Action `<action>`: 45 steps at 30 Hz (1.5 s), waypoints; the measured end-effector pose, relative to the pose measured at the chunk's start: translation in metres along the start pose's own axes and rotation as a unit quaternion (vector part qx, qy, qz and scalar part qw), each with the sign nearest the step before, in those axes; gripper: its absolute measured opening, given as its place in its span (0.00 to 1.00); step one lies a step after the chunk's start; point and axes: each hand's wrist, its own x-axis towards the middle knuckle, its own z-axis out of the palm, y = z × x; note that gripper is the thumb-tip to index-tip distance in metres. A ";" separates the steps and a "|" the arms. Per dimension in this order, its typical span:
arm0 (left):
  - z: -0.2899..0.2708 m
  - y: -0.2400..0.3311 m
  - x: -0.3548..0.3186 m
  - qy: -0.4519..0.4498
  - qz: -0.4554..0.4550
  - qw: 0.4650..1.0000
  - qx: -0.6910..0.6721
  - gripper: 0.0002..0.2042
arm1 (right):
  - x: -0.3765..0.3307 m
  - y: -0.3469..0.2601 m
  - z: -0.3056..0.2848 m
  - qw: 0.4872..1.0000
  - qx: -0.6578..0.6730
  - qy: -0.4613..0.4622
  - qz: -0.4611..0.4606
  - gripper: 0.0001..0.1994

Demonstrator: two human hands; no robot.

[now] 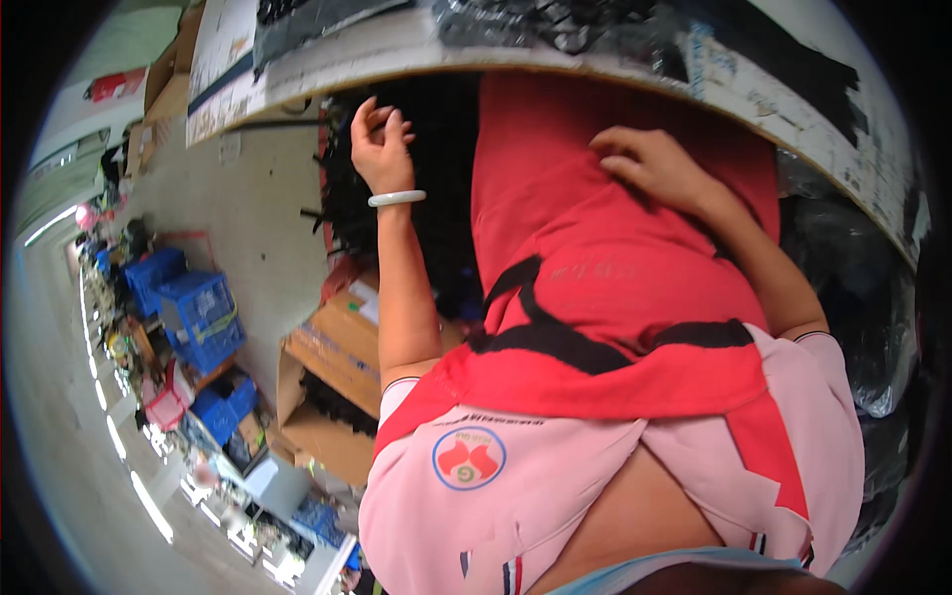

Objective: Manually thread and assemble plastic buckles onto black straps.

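Note:
My left hand [381,139] is raised below the edge of a white worktable [327,74]. Its fingers are loosely curled and apart, holding nothing, and a pale bangle [397,198] sits on the wrist. Behind the hand hangs a dark mass of black material [436,178] under the table. My right hand [650,164] lies on a red apron [595,268] with black straps, fingers spread on the cloth. The apron covers a pink shirt [555,496] with a round badge.
Dark items lie on the worktable top [555,25]. Open cardboard boxes [332,382] stand on the floor at lower left, with blue plastic crates [198,312] beyond them. Black plastic bags [863,297] are piled at the right.

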 end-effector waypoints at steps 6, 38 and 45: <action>0.139 0.097 0.047 -0.168 0.342 0.861 0.338 0.33 | 0.000 -0.013 -0.002 0.997 -0.061 -0.043 0.014 0.13; 0.169 0.127 0.059 -0.379 -0.272 0.795 -0.388 0.11 | 0.004 -0.036 -0.050 0.969 0.223 0.105 0.029 0.12; 0.156 0.134 -0.036 -0.489 -0.202 0.817 -0.229 0.12 | 0.009 -0.044 -0.089 0.892 0.440 0.087 0.060 0.13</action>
